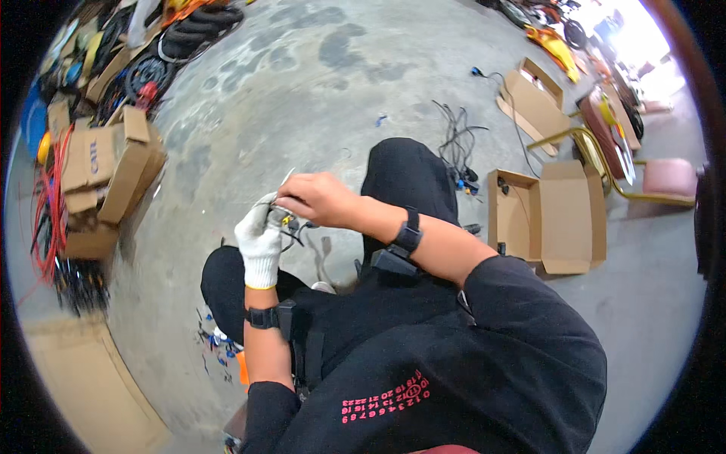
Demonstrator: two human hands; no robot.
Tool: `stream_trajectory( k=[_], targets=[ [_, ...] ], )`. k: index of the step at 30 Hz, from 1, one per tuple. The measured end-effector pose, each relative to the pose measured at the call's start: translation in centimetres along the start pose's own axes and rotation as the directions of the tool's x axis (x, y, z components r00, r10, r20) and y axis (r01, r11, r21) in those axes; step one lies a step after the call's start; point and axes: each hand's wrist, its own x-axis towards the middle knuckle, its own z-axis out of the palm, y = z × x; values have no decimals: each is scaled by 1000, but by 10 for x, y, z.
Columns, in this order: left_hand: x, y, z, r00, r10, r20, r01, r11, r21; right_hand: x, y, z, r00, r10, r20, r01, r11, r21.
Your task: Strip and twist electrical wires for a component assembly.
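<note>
My left hand (pixel 259 235), in a white knitted work glove, is closed around a small bundle of wire. Below its fingers hang connectors (pixel 292 222), black with a yellow part, and short dark leads. My bare right hand (pixel 320 197) meets the glove's fingertips and pinches a thin strand at the bundle's upper end. A pale thin tip (pixel 289 175) sticks up past the fingers; what it belongs to is hidden. Both hands are over the concrete floor, between and ahead of my knees.
A tangle of black cables (pixel 458 142) lies beyond my right knee. To the right are an open cardboard box (pixel 513 215) and a chair with a gold metal frame (pixel 610 164). Cartons (pixel 91 159) and red wires (pixel 54 210) are at left, with small connector scraps (pixel 221 340) by my left leg.
</note>
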Motion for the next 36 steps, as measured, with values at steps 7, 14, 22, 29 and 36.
stream_trajectory(
  k=[7, 14, 22, 29, 36],
  targets=[
    [4, 1, 5, 997, 74, 33, -73, 997, -13, -7, -14, -6, 940, 325, 101, -340, 914, 222],
    [5, 17, 17, 990, 124, 64, -133, 977, 168, -5, -20, -24, 950, 301, 81, -296, 953, -67],
    [-11, 17, 18, 976, 215, -16, -184, 868, 461, -2, -50, -31, 883, 433, 183, -405, 898, -171],
    [-33, 59, 4, 973, 180, -145, -81, 855, 513, 44, -88, -44, 887, 294, 357, -193, 937, -290],
    [-18, 126, -16, 955, 232, -184, -56, 751, 658, 87, -135, -66, 874, 241, 423, -128, 952, -278]
  ],
)
